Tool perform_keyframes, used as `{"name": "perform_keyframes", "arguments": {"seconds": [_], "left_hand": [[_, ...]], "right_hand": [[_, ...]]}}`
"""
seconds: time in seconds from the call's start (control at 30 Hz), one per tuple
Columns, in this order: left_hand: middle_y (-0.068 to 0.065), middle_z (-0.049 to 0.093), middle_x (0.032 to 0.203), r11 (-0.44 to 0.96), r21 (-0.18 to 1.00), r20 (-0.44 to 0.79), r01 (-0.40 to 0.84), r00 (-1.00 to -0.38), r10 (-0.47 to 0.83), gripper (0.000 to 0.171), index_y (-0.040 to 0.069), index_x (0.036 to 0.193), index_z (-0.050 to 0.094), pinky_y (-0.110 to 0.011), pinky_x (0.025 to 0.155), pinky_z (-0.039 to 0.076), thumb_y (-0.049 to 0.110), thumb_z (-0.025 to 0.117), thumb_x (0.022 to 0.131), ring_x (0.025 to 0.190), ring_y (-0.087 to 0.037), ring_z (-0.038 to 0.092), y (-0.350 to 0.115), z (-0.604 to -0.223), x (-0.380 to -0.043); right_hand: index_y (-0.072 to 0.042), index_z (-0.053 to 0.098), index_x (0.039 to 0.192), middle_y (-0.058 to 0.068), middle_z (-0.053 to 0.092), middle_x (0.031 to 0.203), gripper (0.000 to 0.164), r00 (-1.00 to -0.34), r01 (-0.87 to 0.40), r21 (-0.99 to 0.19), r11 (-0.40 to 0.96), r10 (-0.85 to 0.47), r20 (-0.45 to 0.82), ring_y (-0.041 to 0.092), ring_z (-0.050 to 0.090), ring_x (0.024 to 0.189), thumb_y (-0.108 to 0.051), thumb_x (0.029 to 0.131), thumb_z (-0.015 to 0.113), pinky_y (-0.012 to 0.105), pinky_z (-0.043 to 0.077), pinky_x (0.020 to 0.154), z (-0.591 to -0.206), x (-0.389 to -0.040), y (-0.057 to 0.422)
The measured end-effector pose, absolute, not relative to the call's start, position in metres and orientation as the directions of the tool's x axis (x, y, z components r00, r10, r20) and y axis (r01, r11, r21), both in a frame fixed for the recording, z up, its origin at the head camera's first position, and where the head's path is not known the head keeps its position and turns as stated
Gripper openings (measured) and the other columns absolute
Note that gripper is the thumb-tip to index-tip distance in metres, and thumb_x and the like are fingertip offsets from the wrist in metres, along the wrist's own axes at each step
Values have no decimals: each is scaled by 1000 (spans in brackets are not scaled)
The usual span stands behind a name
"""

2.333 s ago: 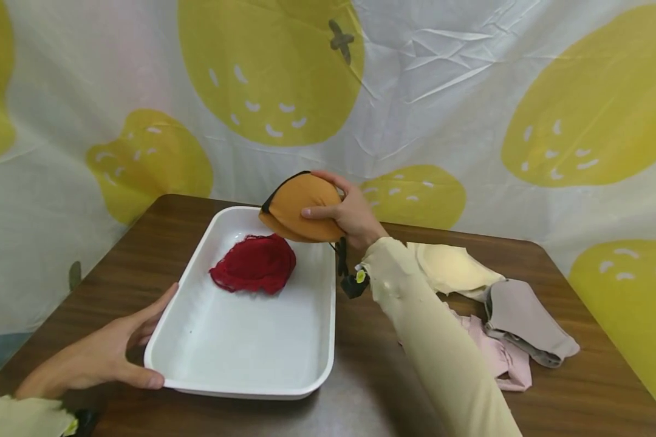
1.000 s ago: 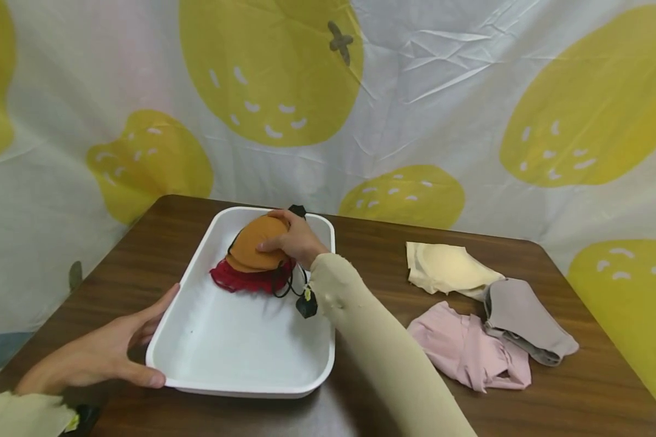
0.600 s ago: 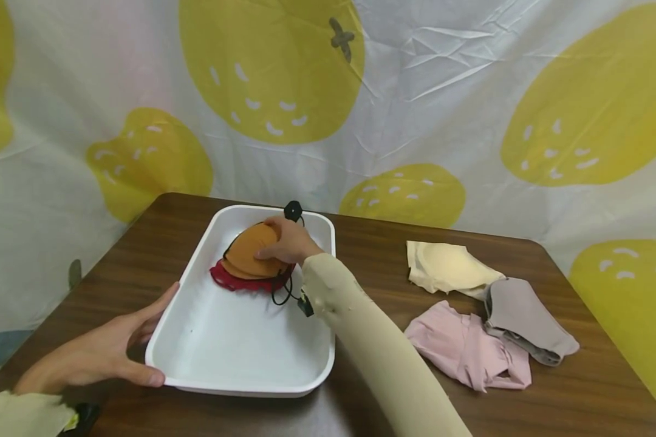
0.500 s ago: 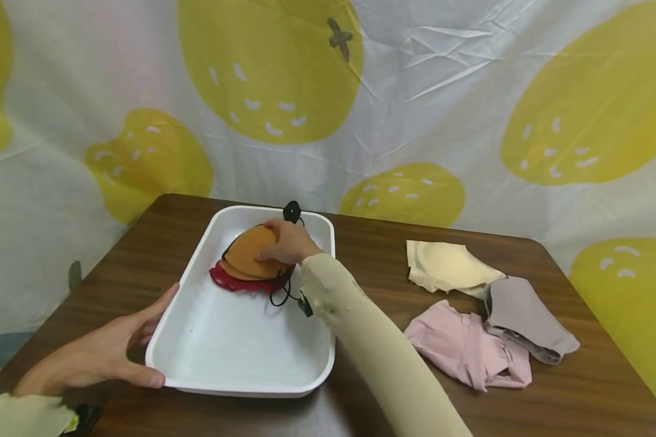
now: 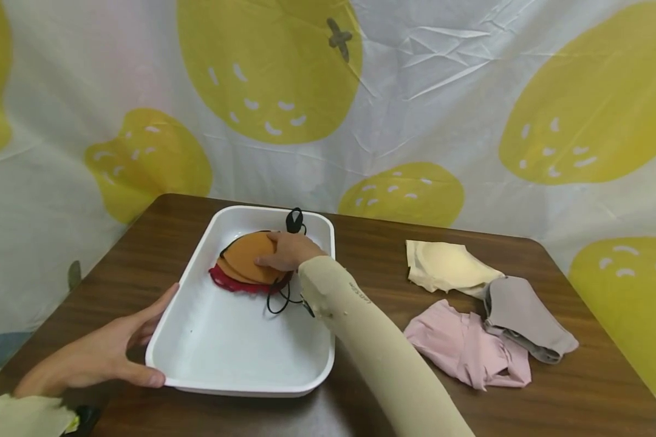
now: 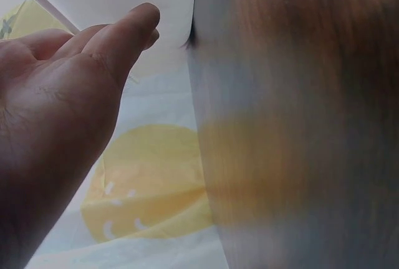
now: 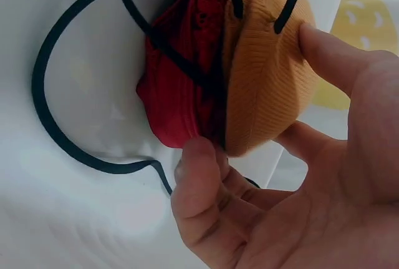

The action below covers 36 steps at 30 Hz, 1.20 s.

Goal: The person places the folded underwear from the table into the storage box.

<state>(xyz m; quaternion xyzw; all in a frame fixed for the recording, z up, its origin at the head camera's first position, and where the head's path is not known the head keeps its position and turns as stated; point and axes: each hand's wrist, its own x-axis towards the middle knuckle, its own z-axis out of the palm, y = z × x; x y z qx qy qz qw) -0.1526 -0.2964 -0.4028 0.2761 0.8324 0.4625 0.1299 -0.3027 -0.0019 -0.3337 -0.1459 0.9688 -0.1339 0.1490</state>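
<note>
An orange bra (image 5: 246,256) with black straps (image 7: 47,63) lies folded, cup in cup, over a red lace bra (image 5: 231,280) at the far end of a white tub (image 5: 246,387). My right hand (image 5: 291,250) holds the orange bra at its right end, the thumb on the outer cup and the other fingers bent beneath. In the right wrist view one fingertip meets the lower edge of the red bra, and a strap loop hangs over the tub's floor. My left hand (image 5: 95,355) braces the tub's near left corner, thumb at the front rim, fingers stretched along the side.
To the right on the brown wooden table (image 5: 377,291) lie a cream bra (image 5: 448,264), a grey garment (image 5: 527,315) and a pink garment (image 5: 464,346), the grey overlapping the other two. A lemon-print curtain (image 5: 284,158) hangs behind the table.
My right hand has carried the orange bra from above the tub's right rim leftward and down onto the red bra, lowering it slightly further lately. The left hand and tub stay put.
</note>
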Motion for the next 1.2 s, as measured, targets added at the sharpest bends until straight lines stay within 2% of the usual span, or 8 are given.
{"name": "perform_keyframes", "arguments": {"seconds": [0.33,0.43,0.57,0.77,0.9,1.03,1.2], "left_hand": [[-34,16,163,407,850,35,333,-808,588,124,28,162,-6,-13,93,48,13,85,79,126,11,48,-295,-403,-153],[-34,20,162,413,849,29,329,-810,586,123,29,162,-5,-14,93,49,13,85,79,125,10,49,-295,-404,-152],[-35,18,162,430,834,39,346,-814,580,123,26,162,-5,-13,93,48,13,85,79,125,11,48,-296,-404,-153],[-34,16,163,456,819,31,348,-821,571,124,28,162,-5,-13,92,49,14,85,78,124,12,49,-300,-403,-153],[-34,12,164,452,823,30,344,-821,570,124,29,162,-5,-13,92,49,14,85,78,125,11,48,-301,-403,-153],[-35,8,164,424,836,42,349,-811,584,122,26,162,-6,-14,92,49,13,84,80,126,11,48,-300,-404,-153],[-33,3,165,379,859,53,345,-795,604,119,28,162,-5,-14,93,49,14,83,82,129,10,46,-299,-404,-153]], "right_hand": [[-35,37,155,2,53,151,71,-924,-261,-270,927,-321,-210,25,51,137,-58,92,62,43,43,112,-333,-303,1],[-32,39,154,2,54,150,71,-922,-284,-247,927,-334,-195,25,52,136,-58,92,63,41,43,111,-329,-301,3],[-28,40,154,1,53,151,72,-916,-328,-215,920,-366,-166,24,49,139,-58,92,63,39,42,114,-321,-300,8],[-23,36,156,5,51,153,72,-916,-323,-274,906,-372,-151,25,51,139,-54,96,59,39,44,113,-307,-297,16],[-20,41,154,7,55,150,67,-911,-358,-265,895,-397,-110,27,54,135,-52,97,58,40,46,110,-300,-294,20],[-15,53,144,8,63,140,57,-900,-399,-319,860,-433,-43,28,59,127,-45,97,61,41,48,106,-295,-292,26],[-11,61,134,11,73,109,44,-874,-440,-450,777,-485,17,23,69,93,-38,98,63,36,55,84,-294,-296,44]]}}
